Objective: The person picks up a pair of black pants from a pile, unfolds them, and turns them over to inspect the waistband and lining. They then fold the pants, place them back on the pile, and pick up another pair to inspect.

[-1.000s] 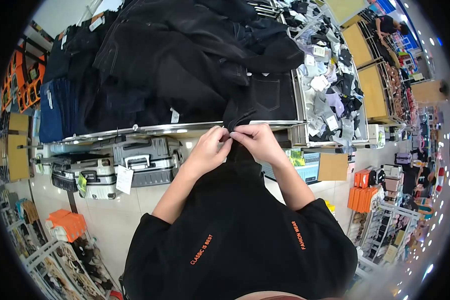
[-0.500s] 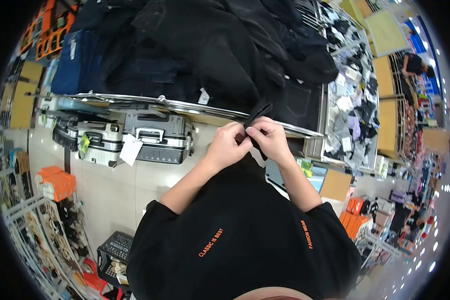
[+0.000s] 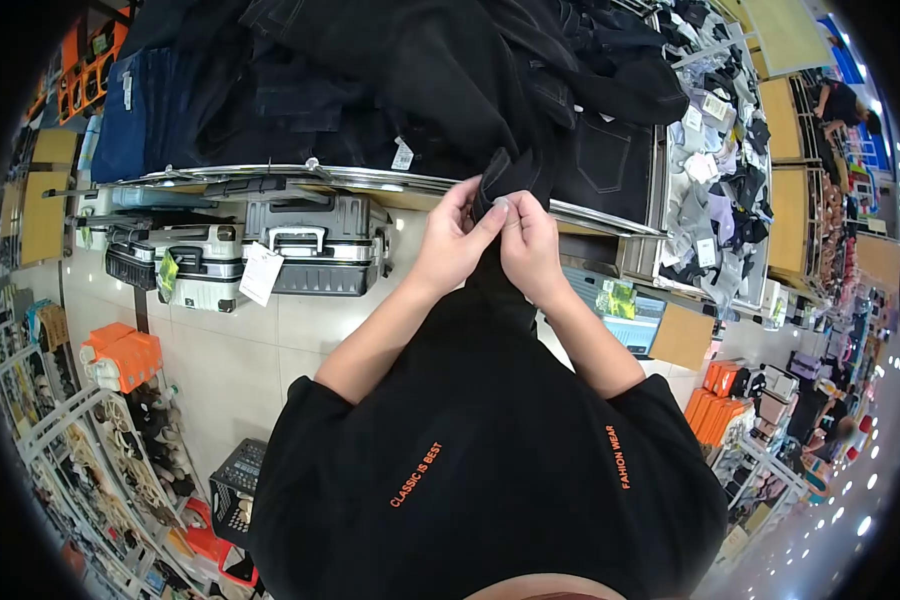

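A pair of black trousers (image 3: 410, 70) lies over the pile on the rack, and part of it comes over the front rail to my hands. My left hand (image 3: 455, 238) pinches the edge of the black cloth between thumb and fingers. Touching it on the right, my right hand (image 3: 530, 240) is closed on the same cloth, thumb and fingers pressed together. A folded flap of the cloth (image 3: 507, 178) stands up just above both hands. Behind lie dark jeans (image 3: 605, 155) and blue jeans (image 3: 135, 110), with a white tag (image 3: 402, 155) hanging near the rail.
A metal rail (image 3: 370, 174) edges the rack. Below it stand a grey suitcase (image 3: 310, 240) and a silver one (image 3: 205, 280). A bin of small packaged garments (image 3: 710, 190) is at right. A black basket (image 3: 232, 490) stands at lower left. A person (image 3: 845, 105) is far right.
Both hands have moved up in the view, closer to the rail, with the cloth still between them. The flap above them is spread wider. The view has shifted slightly.
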